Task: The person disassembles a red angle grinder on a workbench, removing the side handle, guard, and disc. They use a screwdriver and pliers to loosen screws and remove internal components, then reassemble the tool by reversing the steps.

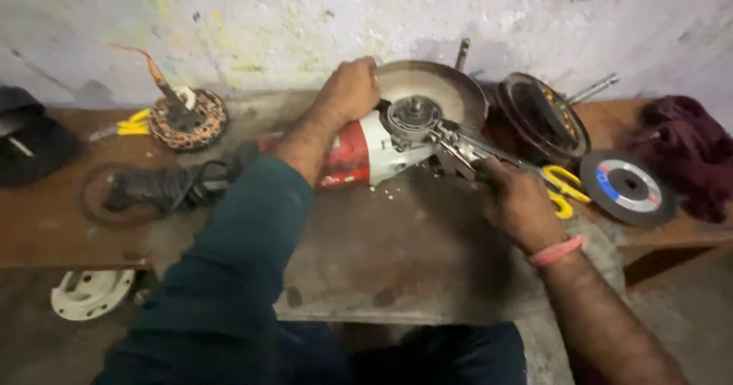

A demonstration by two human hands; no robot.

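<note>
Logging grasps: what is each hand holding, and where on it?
Left hand grips the angle grinder at its disc guard rim. Right hand holds a metal wrench by its handle end, head at the spindle.

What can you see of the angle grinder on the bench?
The grinder lies on its side on the worn bench, body red and white, looks plastic, with a grey metal head. Its guard and bare spindle flange face up; no disc is mounted. A black cord trails left from its tail. The left hand grips the guard's edge. The right hand holds a metal spanner against the flange.
</note>
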